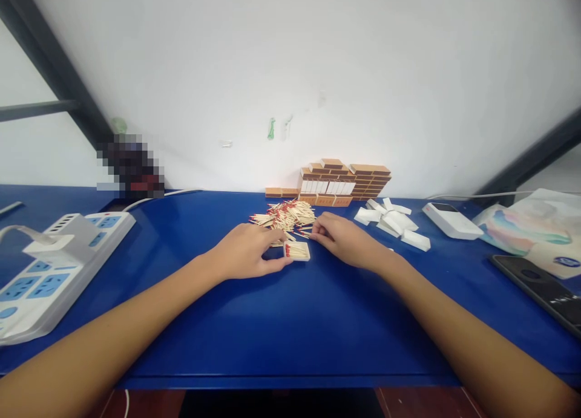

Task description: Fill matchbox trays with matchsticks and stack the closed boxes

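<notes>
A small white matchbox tray [298,260] lies on the blue table with several red-tipped matches inside it. The thumb and fingers of my left hand [247,251] grip its left end. Just behind the tray spreads a loose heap of matches [293,214], their red heads pointing mixed ways. At the right edge of this heap is my right hand [342,239], its fingertips pinched together on matches; how many is too small to tell. Part of the heap is hidden behind my left fingers.
Stacked brown matchboxes [370,179] stand against the wall. White empty trays [393,219] lie in a pile to the right, near a white device [451,220], a tissue pack [521,227] and a phone [540,288]. A power strip [59,285] occupies the left side.
</notes>
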A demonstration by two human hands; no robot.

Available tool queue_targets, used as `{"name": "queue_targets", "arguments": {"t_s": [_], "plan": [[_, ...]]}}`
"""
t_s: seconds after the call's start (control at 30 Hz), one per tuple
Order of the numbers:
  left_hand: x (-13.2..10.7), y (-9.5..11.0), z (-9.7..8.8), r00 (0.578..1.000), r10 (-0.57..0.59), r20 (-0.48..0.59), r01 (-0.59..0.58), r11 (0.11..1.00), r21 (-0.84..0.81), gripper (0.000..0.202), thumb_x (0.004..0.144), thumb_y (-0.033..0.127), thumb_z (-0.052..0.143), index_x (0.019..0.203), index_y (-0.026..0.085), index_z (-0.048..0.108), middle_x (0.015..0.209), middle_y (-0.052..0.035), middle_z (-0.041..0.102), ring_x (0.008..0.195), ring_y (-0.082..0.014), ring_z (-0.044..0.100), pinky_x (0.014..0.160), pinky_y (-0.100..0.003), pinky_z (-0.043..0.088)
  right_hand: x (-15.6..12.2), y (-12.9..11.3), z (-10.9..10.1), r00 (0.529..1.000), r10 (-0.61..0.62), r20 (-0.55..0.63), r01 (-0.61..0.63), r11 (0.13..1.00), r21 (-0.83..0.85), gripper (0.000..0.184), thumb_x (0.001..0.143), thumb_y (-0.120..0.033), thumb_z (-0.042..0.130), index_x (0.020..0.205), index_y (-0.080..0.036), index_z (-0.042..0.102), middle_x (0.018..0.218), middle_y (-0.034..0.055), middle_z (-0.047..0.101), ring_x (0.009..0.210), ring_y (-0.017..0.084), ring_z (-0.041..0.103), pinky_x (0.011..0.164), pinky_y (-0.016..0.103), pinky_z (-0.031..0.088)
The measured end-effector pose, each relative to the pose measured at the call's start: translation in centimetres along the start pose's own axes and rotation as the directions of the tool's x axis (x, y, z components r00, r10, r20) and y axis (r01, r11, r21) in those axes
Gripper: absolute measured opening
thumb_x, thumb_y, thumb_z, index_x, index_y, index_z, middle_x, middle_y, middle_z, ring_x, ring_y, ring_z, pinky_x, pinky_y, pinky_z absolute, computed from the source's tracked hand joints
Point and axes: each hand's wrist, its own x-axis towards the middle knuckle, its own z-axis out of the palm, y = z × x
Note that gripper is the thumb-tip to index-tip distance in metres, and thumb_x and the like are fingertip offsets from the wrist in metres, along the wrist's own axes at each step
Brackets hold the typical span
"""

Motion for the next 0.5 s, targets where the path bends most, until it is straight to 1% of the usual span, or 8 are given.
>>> {"name": "queue_targets", "arguments": {"t_s": [0.13,0.33,0.5], "plan": [[-0.02,-0.16,0.03,1.0,0.019,0.006,-0.019,0.999,0.027,0.038,0.097,0.052,0.063,0.11,0.019,0.073,0.068,0.0001,0.066,0.058,-0.0151,0.059,0.058,-0.027,0.035,-0.05,0.08,-0.06,1.0,0.014,-0.025,-0.014,1.0,0.01,0.01,0.101,-0.029,0.059,0.094,-0.022,0.057,0.099,0.0069,0.063,0.082,0.02,0.059,0.073,0.032,0.045],[-0.01,-0.3,0.11,1.0,0.021,-0.002,-0.021,0.998,0.053,0.039,0.097,0.054,0.062,0.108,0.018,0.071,0.069,-0.0004,0.067,0.06,-0.016,0.06,0.059,-0.028,0.035,0.09,0.28,-0.14,0.998,0.058,0.022,-0.057,0.998,-0.012,0.011,0.102,-0.026,0.056,0.092,-0.021,0.059,0.098,0.0071,0.063,0.083,0.021,0.061,0.074,0.032,0.046],[0.17,-0.7,-0.29,1.0,-0.009,0.001,0.009,0.998,0.067,0.036,0.097,0.054,0.062,0.103,0.019,0.07,0.067,0.0008,0.065,0.058,-0.0155,0.059,0.057,-0.027,0.033,0.04,0.42,-0.3,0.997,0.072,0.034,-0.071,0.997,-0.022,0.011,0.102,-0.022,0.054,0.093,-0.021,0.059,0.101,0.0076,0.064,0.085,0.021,0.062,0.077,0.032,0.046]]}}
